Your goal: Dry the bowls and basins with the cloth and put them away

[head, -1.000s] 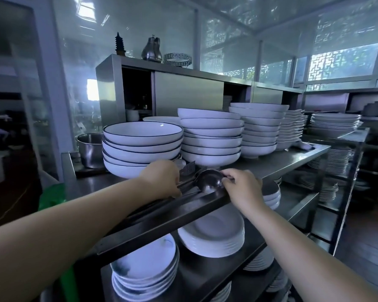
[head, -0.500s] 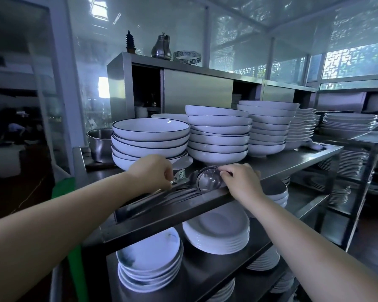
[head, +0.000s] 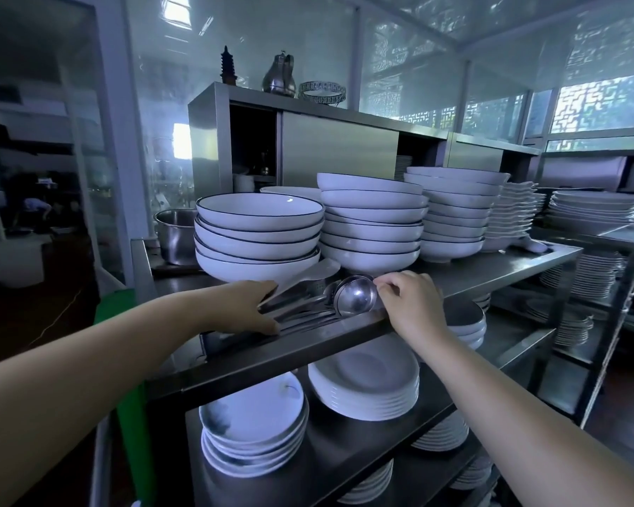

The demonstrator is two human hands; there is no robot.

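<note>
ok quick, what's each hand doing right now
Left hand: open, fingers resting on the utensil handles.
Right hand: fingertips pinching the rim of the metal ladle.

Ladle [head: 355, 296] lies on shelf [head: 491, 265] before stacked bowls [head: 258, 237].

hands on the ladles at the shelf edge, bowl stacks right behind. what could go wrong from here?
1. The ladle and long utensils lie right at the front lip of the top shelf; a tug by the right hand might tip them off.
2. The left hand sits under the rim of the dark-rimmed bowl stack, whose bowls sit unevenly; a bump could shift it.
</note>
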